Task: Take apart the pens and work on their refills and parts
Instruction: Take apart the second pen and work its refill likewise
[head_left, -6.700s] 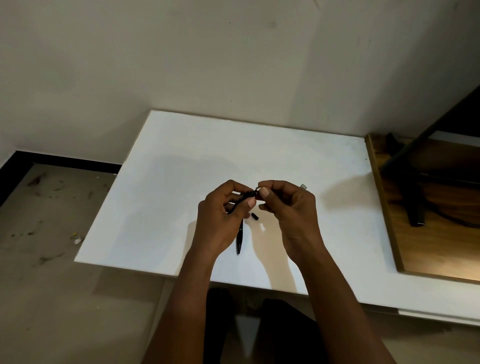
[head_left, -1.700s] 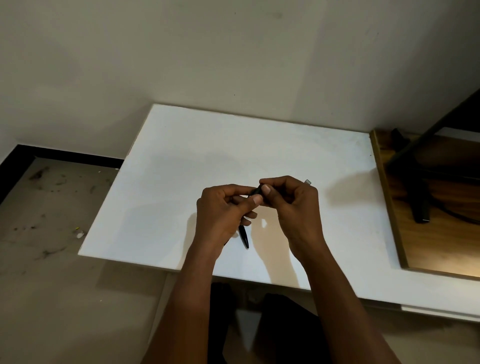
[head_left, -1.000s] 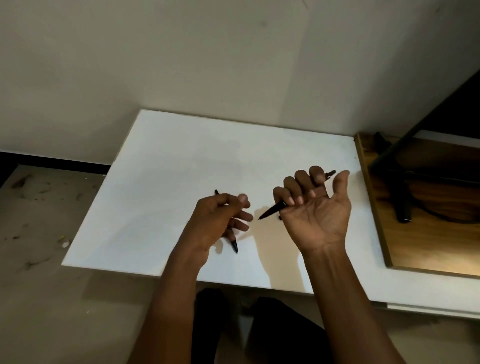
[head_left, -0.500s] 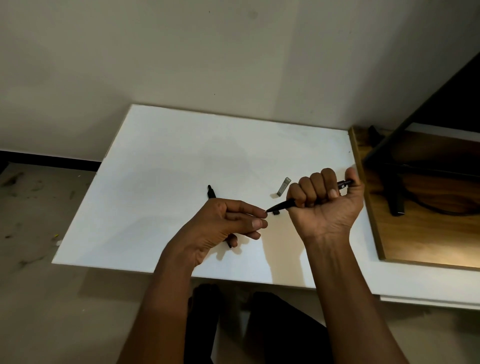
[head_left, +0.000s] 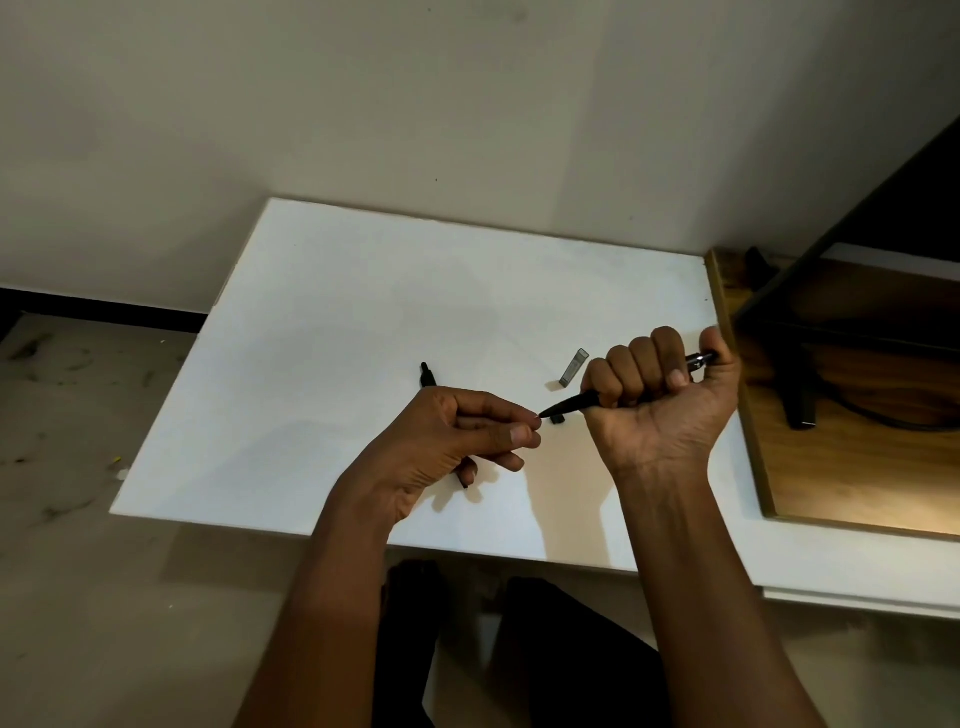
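Note:
My right hand grips a black pen in a fist, its pointed tip aimed left and its shiny rear end sticking out by my thumb. My left hand has thumb and forefinger pinched together right at that tip. A second black pen lies on the white board beneath my left hand, mostly hidden, with its back end showing above my knuckles and its tip below my fingers. A small grey clip lies on the board left of my right fist. A tiny black part lies under the held pen.
A wooden surface with a black cable and a dark slanting bar adjoins the board on the right. A wall stands just behind the board. The floor lies to the left, and my legs show under the board's front edge.
The hands parted from working one pen together. My right hand turned palm up, then closed into a fist round the pen. My left hand's fingers moved to its tip.

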